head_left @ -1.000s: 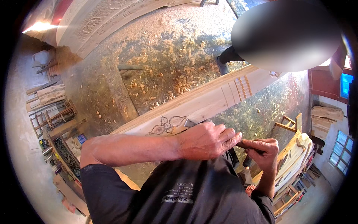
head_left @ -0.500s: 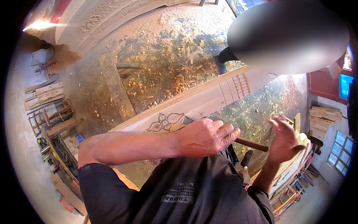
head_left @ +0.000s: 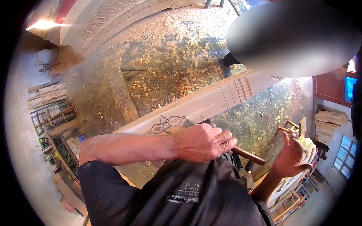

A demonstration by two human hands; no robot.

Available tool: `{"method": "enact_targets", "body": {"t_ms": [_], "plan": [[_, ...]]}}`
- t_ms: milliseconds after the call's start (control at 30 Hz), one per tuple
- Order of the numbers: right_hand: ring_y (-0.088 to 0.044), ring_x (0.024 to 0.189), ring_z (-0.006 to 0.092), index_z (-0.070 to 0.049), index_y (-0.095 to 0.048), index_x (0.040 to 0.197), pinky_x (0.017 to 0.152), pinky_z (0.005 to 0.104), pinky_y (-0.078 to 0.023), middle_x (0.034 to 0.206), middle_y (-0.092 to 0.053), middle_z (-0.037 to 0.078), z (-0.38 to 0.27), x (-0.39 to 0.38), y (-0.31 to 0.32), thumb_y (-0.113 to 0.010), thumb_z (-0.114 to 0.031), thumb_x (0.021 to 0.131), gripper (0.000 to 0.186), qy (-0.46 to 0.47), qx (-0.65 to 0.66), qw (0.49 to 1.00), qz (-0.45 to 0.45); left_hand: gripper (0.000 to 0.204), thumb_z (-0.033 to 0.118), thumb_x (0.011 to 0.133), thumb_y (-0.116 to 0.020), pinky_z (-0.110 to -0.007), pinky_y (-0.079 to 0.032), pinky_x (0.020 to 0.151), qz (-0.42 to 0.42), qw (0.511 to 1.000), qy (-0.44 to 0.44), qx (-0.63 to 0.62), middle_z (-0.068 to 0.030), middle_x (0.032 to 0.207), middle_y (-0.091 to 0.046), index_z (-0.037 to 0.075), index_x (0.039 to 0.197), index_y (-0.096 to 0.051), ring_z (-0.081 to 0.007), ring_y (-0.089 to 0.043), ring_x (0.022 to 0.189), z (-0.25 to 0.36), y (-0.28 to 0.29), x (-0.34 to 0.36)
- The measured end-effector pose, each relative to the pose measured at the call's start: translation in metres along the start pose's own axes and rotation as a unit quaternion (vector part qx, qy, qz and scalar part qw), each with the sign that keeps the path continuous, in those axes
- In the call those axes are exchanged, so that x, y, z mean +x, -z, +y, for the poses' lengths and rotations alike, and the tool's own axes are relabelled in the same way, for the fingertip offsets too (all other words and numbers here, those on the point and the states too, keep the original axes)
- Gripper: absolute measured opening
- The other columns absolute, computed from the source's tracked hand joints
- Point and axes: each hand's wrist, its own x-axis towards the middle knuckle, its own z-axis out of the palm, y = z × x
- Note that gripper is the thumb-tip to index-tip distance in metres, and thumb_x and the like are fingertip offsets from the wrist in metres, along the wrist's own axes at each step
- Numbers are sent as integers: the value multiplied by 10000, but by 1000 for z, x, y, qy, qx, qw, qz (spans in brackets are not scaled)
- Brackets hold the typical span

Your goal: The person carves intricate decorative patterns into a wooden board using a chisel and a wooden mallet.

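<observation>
The left grip (head_left: 205,143) is clamped around a wood-carving chisel (head_left: 249,155), with the brown handle jutting out toward the right grip and the steel blade (head_left: 186,122) showing past the knuckles on the far side. Holding it around the middle like this likely steadies the edge and keeps it low; whether the blade touches wood is hard to tell. The right grip (head_left: 289,156) has its fingers apart, carries nothing and stands clear of the handle's end.

Just beyond the left grip runs a long pale board (head_left: 205,106), laid slantwise in front of the body, presumably so its face lies within easy reach. A dark-outlined flower motif (head_left: 164,125) is on it, just past the left forearm and near the blade; rows of carved beads (head_left: 244,89) sit farther off, beyond both grips.

Past the board, wood shavings (head_left: 187,86) litter the floor, and a co-worker's boot (head_left: 226,71) stands beside the board's far edge. Farthest ahead of the left grip is a large relief-carved panel (head_left: 100,26).
</observation>
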Motion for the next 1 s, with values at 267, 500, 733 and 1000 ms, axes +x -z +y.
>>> {"method": "enact_targets", "body": {"t_ms": [267,500,733,1000], "plan": [[-489,1341,488,104,-689,1190,1137,687,-352,1211,-662,324,2,-29,-63,-305,-792,1007,992,-58,-331,941,40,373,299,934,-696,-346,-517,505,-11,998,3,-55,-56,822,-558,-1,1155,-665,-192,-631,663,4,8,2],[-526,1287,484,14,-726,1167,1149,665,-344,1133,-697,249,7,-37,-85,-295,-848,969,983,70,-185,977,82,349,308,939,-690,-348,-519,500,6,996,-10,-85,-52,828,-550,15,1126,-663,-191,-634,648,2,7,-5],[-643,1154,467,62,-664,966,1015,609,-481,1004,-708,239,13,-49,-110,-363,-793,995,907,46,-320,946,33,375,288,929,-699,-328,-482,492,23,998,-18,-57,-30,799,-522,10,1179,-674,-163,-601,634,5,6,-8],[-755,856,379,44,-750,990,788,429,-593,929,-753,223,-2,-32,-103,-761,-525,870,581,22,-460,879,-125,440,318,938,-692,-275,-401,496,31,995,-43,82,-1,801,-497,-11,1230,-684,-114,-532,635,12,15,-11]]}}
